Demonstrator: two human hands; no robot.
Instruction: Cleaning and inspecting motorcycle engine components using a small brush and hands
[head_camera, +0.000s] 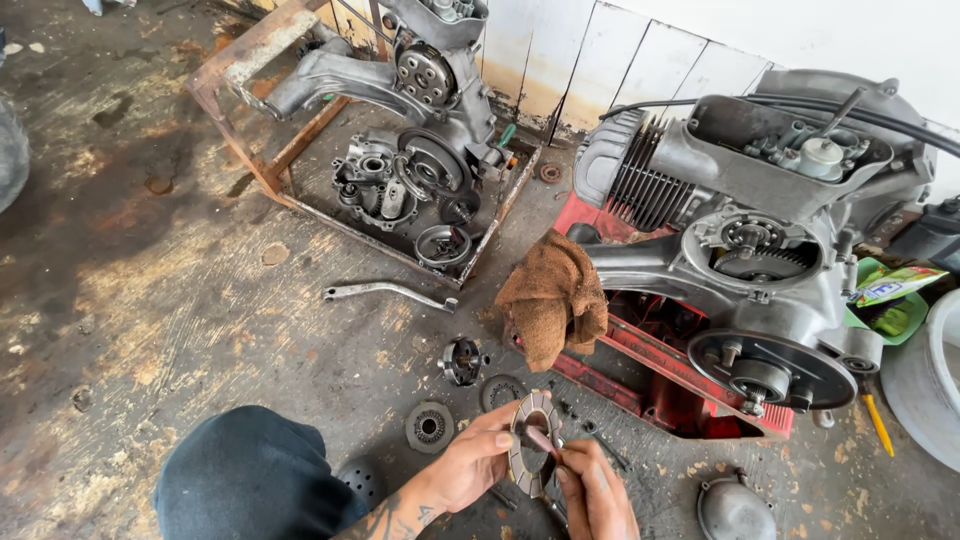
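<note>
from my head camera, my left hand (470, 465) grips a ring-shaped clutch plate (530, 458) by its rim, low above the oily floor (150, 300); my right hand (597, 495) pinches a small slim tool (541, 439) against it, near the brown rag (553, 297).

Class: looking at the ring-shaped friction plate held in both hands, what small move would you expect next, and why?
Probably turning the friction plate a little: the left hand grips its rim while the right hand presses a thin tool against its inner edge, so rotating would bring a fresh section under it.
</note>
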